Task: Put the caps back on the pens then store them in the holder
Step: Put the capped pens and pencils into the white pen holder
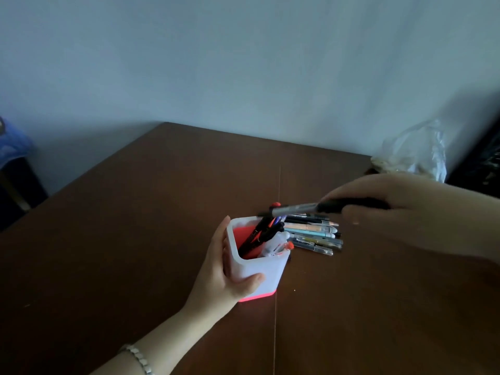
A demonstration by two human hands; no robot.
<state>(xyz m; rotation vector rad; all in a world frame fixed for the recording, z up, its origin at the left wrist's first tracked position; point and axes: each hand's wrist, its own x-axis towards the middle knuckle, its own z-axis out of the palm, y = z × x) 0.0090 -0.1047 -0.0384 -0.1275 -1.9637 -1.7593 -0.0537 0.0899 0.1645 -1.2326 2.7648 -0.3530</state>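
A white square pen holder (pixel 266 269) with a red inside and red base stands on the brown table, tilted a little. My left hand (pixel 226 272) grips its left side, thumb across the front. Several pens (pixel 263 234) stand inside it. My right hand (pixel 405 212) holds a black and clear pen (pixel 303 208) level, its tip pointing left just above the holder's far right corner. Behind the holder, several capped pens (pixel 315 235) lie side by side on the table.
The brown table (pixel 162 212) ends at a pale wall behind. A crumpled clear plastic bag (pixel 414 152) sits at the table's far right corner beside a dark object. A blue cloth on a dark stand is off the table at the left.
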